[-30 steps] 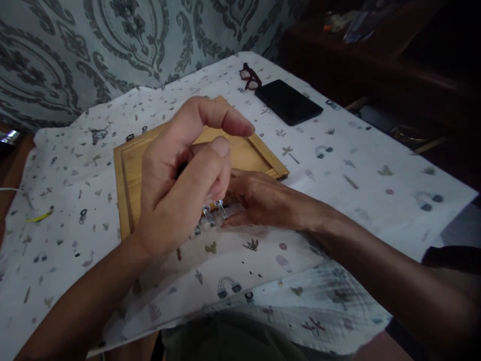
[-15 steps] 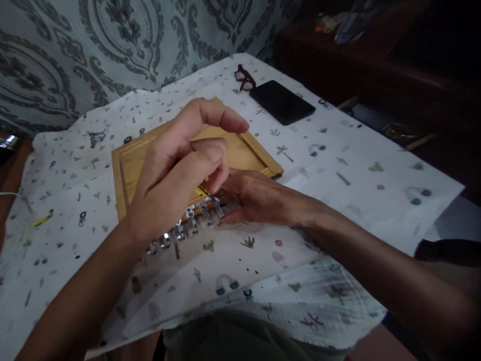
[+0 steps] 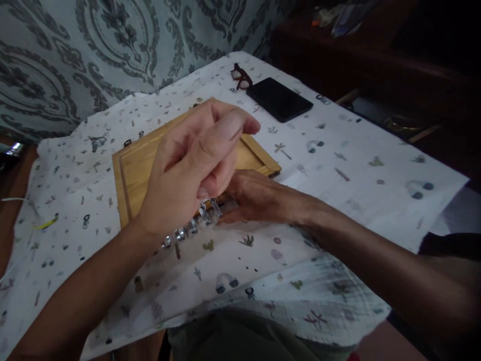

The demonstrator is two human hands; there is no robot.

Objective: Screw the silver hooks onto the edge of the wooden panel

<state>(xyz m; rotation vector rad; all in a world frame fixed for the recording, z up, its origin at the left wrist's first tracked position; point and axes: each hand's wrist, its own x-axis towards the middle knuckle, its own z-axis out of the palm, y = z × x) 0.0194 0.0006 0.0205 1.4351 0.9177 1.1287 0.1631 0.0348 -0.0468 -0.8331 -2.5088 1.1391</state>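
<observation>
A framed wooden board (image 3: 137, 175) lies on the table, with a row of shiny metal ring-like clips (image 3: 192, 227) along its near edge. My left hand (image 3: 199, 155) is raised over the near part of the board, palm partly turned up. Its fingers are curled in and closed; whatever they may hold is hidden. At the right end of the clip row, my right hand (image 3: 259, 196) is closed around the board's near edge, thumb low and fingers on top. Its fingertips are partly covered by my left hand.
A black phone or tablet (image 3: 280, 99) and dark-framed glasses (image 3: 241, 77) lie beyond the board. At the left is a thin yellow piece (image 3: 46, 223) near a white cord (image 3: 14, 199). A patterned white cloth (image 3: 330, 200) covers the table and hangs over its front edge.
My left hand has moved slightly up and right, and turned, its fingers curling in more. The thin yellow-and-dark item visible beneath it before is now hidden. My right hand has stayed in place.
</observation>
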